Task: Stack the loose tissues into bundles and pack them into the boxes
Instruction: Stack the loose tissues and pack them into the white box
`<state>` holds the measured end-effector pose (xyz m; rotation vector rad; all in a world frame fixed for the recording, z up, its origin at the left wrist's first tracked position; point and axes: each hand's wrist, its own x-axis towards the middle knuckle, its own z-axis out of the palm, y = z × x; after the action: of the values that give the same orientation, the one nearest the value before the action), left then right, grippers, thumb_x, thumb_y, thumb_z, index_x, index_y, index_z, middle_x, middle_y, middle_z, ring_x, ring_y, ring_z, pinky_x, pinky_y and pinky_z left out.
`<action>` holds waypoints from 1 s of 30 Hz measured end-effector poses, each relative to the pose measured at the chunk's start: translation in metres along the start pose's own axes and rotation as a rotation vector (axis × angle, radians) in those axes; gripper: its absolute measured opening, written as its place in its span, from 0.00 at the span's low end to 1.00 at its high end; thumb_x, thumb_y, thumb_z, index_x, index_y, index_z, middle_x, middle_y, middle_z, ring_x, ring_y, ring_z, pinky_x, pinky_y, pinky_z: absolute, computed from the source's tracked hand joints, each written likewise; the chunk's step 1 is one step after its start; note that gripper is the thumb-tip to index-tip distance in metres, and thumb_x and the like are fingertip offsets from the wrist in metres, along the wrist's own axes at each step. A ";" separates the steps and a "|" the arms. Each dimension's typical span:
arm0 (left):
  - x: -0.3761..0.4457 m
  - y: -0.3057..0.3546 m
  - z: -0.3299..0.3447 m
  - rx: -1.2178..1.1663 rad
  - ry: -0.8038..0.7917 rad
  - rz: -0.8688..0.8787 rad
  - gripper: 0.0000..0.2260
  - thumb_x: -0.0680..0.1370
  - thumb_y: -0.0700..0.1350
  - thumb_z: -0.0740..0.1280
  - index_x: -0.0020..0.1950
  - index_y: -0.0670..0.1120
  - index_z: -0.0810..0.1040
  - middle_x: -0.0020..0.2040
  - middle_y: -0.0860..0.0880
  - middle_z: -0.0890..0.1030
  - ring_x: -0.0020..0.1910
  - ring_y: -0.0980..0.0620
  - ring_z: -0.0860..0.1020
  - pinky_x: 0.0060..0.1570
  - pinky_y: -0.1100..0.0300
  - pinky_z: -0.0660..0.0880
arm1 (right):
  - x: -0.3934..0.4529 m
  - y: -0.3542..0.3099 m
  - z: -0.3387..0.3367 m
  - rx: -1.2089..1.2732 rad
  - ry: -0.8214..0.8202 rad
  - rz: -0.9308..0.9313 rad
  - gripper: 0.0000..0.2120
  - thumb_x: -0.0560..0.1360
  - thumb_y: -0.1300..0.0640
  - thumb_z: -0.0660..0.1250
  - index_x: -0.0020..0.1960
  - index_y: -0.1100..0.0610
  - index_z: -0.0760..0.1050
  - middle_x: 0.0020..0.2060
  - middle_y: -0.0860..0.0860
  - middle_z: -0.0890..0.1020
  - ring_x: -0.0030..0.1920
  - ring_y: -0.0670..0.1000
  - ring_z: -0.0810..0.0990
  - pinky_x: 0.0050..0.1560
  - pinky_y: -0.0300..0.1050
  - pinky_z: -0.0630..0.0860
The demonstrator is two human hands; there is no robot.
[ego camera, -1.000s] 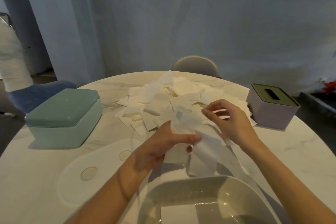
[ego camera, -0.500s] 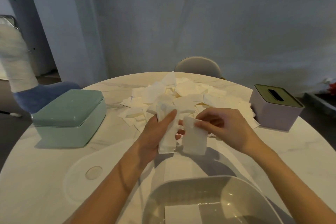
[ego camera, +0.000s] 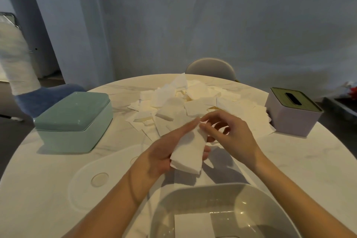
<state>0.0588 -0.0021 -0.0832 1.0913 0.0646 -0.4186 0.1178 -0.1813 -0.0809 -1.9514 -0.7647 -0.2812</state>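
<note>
On the far left of the round tabletop (ego camera: 58, 189) sits a green box (ego camera: 74, 120) with its lid on, and a flat white lid (ego camera: 108, 177) lies just in front of it. Mid-table, the left hand (ego camera: 164, 152) grips a small bundle of tissues (ego camera: 188, 153), while the right hand (ego camera: 229, 135) pinches its top edge. The loose tissue pile (ego camera: 193, 102) is behind them, an open white box (ego camera: 222, 212) is nearest the camera, and a purple box (ego camera: 291, 112) is off to the right.

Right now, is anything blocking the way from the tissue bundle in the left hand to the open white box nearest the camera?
Nothing visible does. The tissue bundle sits just beyond the open white box, whose lid is off.
</note>
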 end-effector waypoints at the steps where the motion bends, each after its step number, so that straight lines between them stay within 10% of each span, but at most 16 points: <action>1: 0.000 0.002 -0.003 -0.014 0.049 0.012 0.25 0.77 0.56 0.72 0.68 0.43 0.75 0.49 0.41 0.83 0.43 0.46 0.82 0.46 0.53 0.81 | 0.000 0.004 0.000 -0.009 0.017 0.016 0.06 0.76 0.50 0.73 0.51 0.50 0.81 0.42 0.41 0.84 0.43 0.43 0.83 0.40 0.31 0.76; 5: 0.003 0.016 -0.023 -0.232 0.254 0.150 0.19 0.78 0.51 0.72 0.64 0.41 0.78 0.44 0.41 0.82 0.37 0.46 0.81 0.39 0.54 0.82 | -0.007 0.012 0.004 -0.134 -0.397 0.092 0.12 0.72 0.43 0.76 0.51 0.48 0.81 0.45 0.41 0.83 0.45 0.43 0.81 0.45 0.33 0.77; 8: -0.001 0.016 -0.032 -0.333 0.363 0.289 0.19 0.77 0.48 0.74 0.66 0.45 0.77 0.50 0.38 0.83 0.42 0.42 0.82 0.52 0.46 0.81 | -0.016 0.007 0.016 -0.276 -0.658 0.099 0.27 0.63 0.31 0.77 0.57 0.40 0.77 0.49 0.36 0.80 0.49 0.43 0.79 0.49 0.34 0.79; 13: -0.004 0.015 -0.029 -0.306 0.361 0.243 0.15 0.75 0.49 0.75 0.57 0.43 0.80 0.51 0.38 0.82 0.48 0.41 0.81 0.59 0.45 0.78 | -0.015 0.005 0.010 -0.338 -0.782 0.029 0.15 0.70 0.39 0.76 0.52 0.42 0.79 0.47 0.39 0.80 0.48 0.45 0.78 0.49 0.34 0.77; 22: 0.010 -0.002 -0.020 0.030 0.056 0.080 0.28 0.80 0.68 0.56 0.73 0.53 0.73 0.64 0.39 0.82 0.55 0.38 0.82 0.53 0.46 0.80 | -0.004 -0.010 -0.009 0.221 -0.443 0.183 0.18 0.68 0.42 0.74 0.55 0.49 0.85 0.49 0.41 0.86 0.50 0.49 0.84 0.53 0.41 0.82; 30: 0.007 -0.011 -0.009 0.117 -0.168 -0.011 0.39 0.76 0.76 0.55 0.74 0.49 0.72 0.55 0.41 0.82 0.46 0.43 0.82 0.45 0.51 0.82 | -0.007 0.011 0.008 -0.112 -0.110 0.040 0.24 0.67 0.39 0.79 0.58 0.44 0.75 0.51 0.35 0.79 0.51 0.41 0.78 0.46 0.31 0.76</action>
<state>0.0625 -0.0008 -0.0989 1.1672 -0.1033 -0.5277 0.1185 -0.1807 -0.0962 -2.0994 -0.7941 -0.1977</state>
